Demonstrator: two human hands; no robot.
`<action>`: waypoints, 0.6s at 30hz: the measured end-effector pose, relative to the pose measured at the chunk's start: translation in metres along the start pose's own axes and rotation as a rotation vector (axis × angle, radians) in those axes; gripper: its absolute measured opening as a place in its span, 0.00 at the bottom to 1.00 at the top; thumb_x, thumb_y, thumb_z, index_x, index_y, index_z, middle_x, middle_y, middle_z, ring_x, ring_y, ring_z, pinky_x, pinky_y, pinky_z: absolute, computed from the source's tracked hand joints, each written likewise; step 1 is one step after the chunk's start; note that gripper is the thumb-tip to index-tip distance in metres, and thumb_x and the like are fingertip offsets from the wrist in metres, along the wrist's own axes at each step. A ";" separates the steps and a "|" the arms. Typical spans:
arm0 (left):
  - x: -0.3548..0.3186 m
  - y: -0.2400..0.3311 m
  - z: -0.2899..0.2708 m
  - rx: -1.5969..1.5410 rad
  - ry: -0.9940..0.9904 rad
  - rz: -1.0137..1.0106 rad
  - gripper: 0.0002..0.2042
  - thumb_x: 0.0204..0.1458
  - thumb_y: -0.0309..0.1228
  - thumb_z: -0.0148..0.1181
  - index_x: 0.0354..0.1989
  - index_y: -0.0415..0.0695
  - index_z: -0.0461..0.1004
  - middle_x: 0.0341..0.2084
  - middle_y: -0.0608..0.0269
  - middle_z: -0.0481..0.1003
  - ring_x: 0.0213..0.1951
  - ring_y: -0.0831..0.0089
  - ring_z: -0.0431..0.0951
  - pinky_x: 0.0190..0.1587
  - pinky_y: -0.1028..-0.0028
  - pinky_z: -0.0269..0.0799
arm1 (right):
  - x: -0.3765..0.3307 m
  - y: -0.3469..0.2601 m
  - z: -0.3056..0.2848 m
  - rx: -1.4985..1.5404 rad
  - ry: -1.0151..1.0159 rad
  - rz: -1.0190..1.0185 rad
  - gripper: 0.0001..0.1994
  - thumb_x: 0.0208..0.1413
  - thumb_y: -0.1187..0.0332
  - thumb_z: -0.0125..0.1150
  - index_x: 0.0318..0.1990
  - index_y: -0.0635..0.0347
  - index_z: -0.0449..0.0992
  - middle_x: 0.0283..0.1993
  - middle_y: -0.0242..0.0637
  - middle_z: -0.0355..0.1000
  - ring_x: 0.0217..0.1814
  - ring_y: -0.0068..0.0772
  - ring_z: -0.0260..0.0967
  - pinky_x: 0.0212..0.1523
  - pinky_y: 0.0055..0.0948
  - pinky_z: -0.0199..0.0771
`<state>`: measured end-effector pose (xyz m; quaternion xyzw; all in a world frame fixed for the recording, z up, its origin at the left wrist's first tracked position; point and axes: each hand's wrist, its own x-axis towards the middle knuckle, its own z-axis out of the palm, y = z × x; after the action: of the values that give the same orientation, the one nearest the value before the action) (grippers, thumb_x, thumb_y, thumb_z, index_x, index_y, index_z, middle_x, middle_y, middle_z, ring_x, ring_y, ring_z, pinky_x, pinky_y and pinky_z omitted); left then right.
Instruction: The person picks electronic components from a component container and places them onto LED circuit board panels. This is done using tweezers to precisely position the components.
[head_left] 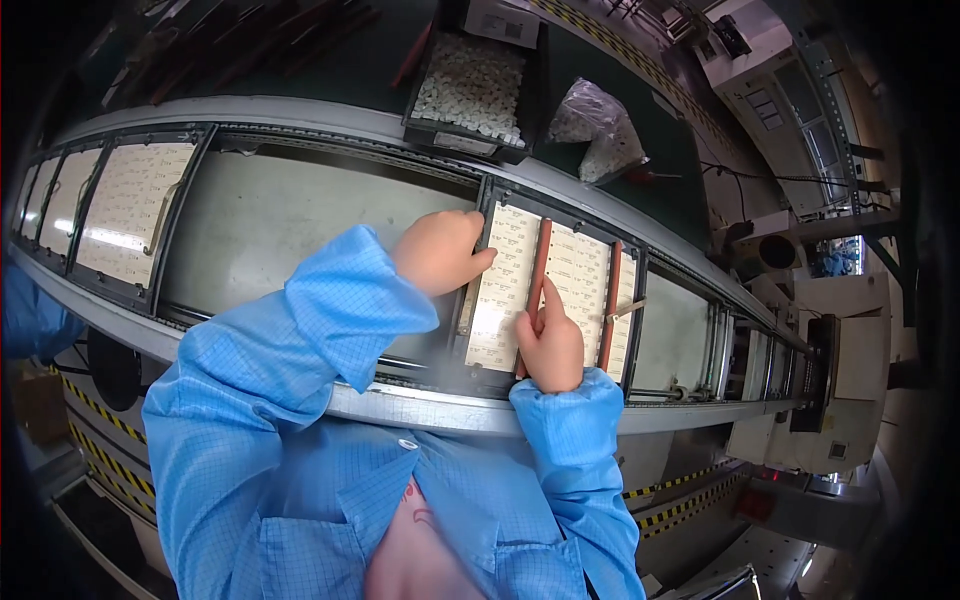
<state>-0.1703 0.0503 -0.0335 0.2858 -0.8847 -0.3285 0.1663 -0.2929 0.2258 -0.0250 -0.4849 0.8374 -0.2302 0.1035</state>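
A black carrier frame (487,190) holds a pale printed panel (500,290) on the conveyor in front of me. Two reddish-brown bars lie across the panel, a left bar (541,255) and a right bar (612,290). My right hand (553,345) has its thumb and index finger on either side of the left bar. With bent fingers, my left hand (440,250) is at the frame's left side, its thumb over the panel's edge; some fingertips are hidden. A small tan clip (628,310) sits at the frame's right side.
Beyond the rail stand a black bin (470,90) of small white pieces and a clear bag (600,130) of similar pieces. More framed panels (135,200) sit on the conveyor at left. Dark reddish bars (250,50) lie at the far left. Metal rails (430,405) border the conveyor.
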 end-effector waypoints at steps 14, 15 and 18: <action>-0.052 0.024 -0.023 0.116 -0.123 0.582 0.14 0.45 0.36 0.62 0.32 0.36 0.71 0.27 0.54 0.71 0.34 0.55 0.75 0.38 0.63 0.73 | 0.004 0.006 0.007 0.116 0.036 0.014 0.28 0.51 0.71 0.58 0.61 0.64 0.63 0.16 0.37 0.66 0.17 0.32 0.66 0.22 0.31 0.67; -0.060 0.024 -0.017 0.219 -0.172 0.605 0.12 0.45 0.33 0.61 0.31 0.37 0.71 0.26 0.55 0.71 0.34 0.56 0.75 0.38 0.65 0.72 | 0.004 0.004 0.005 0.106 0.011 0.038 0.28 0.50 0.70 0.58 0.61 0.64 0.63 0.18 0.39 0.68 0.19 0.38 0.69 0.23 0.34 0.69; -0.060 0.024 -0.012 0.312 -0.271 0.606 0.08 0.45 0.29 0.60 0.30 0.38 0.71 0.26 0.55 0.71 0.34 0.58 0.75 0.39 0.66 0.72 | 0.004 0.005 0.006 0.133 0.014 0.064 0.27 0.50 0.70 0.59 0.59 0.63 0.64 0.18 0.39 0.68 0.19 0.38 0.69 0.23 0.34 0.69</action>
<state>-0.1272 0.0964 -0.0151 -0.0135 -0.9827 -0.1603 0.0918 -0.2963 0.2233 -0.0322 -0.4483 0.8359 -0.2855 0.1370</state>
